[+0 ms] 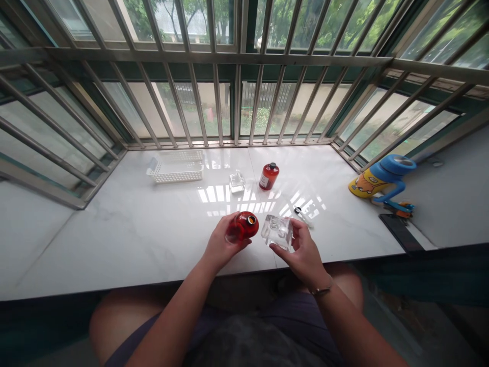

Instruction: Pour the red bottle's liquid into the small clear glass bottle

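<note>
My left hand [221,243] is wrapped round a red glass bottle [243,227], tilted with its open neck pointing right. Right beside it, my right hand [301,250] grips a clear square glass bottle [277,230], a little above the white marble sill [153,224]. The two bottles almost touch. Farther back on the sill stand a second red bottle [268,176] with a dark cap and a small clear glass piece [236,181].
A white plastic basket [176,166] lies at the back left of the sill. A small dark-tipped item [301,213] lies just beyond my right hand. A blue and yellow bottle [380,178] lies at the right beside a dark phone [400,232]. Metal window bars close off the back.
</note>
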`<state>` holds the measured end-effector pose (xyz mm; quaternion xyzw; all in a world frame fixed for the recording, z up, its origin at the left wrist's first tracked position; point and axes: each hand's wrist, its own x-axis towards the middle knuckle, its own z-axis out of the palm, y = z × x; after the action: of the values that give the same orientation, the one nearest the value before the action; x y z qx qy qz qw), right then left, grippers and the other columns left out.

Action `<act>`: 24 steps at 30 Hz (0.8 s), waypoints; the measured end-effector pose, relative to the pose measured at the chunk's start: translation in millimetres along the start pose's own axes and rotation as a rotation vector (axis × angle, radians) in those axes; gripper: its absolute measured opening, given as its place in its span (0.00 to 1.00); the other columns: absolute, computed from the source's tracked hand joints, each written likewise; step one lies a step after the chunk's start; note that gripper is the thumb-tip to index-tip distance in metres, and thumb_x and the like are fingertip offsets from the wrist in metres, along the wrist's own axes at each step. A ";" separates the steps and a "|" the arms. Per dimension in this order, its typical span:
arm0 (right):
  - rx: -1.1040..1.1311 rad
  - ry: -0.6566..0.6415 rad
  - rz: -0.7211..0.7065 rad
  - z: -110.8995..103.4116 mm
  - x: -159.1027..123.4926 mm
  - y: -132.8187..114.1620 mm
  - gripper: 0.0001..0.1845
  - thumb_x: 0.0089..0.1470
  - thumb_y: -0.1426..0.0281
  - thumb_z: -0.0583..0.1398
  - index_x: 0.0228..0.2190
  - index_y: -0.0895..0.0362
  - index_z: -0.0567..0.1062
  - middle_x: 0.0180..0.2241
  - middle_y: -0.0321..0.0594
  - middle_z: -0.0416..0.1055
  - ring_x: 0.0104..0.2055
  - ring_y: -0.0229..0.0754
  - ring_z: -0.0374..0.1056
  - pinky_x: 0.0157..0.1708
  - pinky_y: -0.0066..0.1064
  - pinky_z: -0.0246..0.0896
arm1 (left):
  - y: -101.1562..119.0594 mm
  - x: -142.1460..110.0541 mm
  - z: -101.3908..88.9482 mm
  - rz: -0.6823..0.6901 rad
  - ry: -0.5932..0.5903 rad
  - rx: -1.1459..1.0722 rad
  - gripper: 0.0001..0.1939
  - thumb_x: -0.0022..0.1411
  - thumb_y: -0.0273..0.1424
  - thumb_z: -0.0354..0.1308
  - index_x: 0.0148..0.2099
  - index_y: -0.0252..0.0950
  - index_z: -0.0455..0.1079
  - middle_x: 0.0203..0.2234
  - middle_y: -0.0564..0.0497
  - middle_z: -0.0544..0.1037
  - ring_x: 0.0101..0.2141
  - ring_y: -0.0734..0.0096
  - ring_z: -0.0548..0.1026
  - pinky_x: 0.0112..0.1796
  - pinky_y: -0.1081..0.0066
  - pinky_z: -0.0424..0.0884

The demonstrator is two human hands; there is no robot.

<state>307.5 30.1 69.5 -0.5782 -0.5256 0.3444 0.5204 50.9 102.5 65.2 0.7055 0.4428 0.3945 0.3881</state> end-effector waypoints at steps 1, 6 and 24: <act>-0.010 -0.007 0.001 1.6 -0.1 -1.2 0.43 0.48 0.56 0.76 0.60 0.48 0.66 0.60 0.50 0.71 0.57 0.55 0.74 0.57 0.53 0.75 | 1.9 -2.0 -5.3 0.023 -0.007 0.030 0.40 0.56 0.38 0.76 0.67 0.47 0.65 0.63 0.46 0.73 0.62 0.52 0.72 0.63 0.54 0.70; -0.073 -0.051 -0.023 8.2 0.3 -10.1 0.42 0.48 0.53 0.76 0.59 0.48 0.67 0.61 0.49 0.70 0.57 0.55 0.74 0.56 0.52 0.76 | 6.1 -5.3 -24.0 0.092 -0.019 0.186 0.40 0.57 0.36 0.75 0.68 0.49 0.64 0.62 0.45 0.72 0.62 0.50 0.71 0.62 0.51 0.70; -0.383 -0.140 -0.170 1.5 15.0 -30.1 0.39 0.53 0.53 0.72 0.61 0.48 0.66 0.61 0.49 0.71 0.55 0.56 0.75 0.51 0.49 0.77 | 14.1 -11.4 -41.3 0.084 -0.091 0.270 0.41 0.58 0.30 0.72 0.70 0.50 0.63 0.61 0.45 0.70 0.61 0.51 0.70 0.62 0.51 0.69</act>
<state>301.8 42.1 100.4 -0.5949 -0.6631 0.2324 0.3904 14.7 95.7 91.4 0.7864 0.4438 0.3149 0.2924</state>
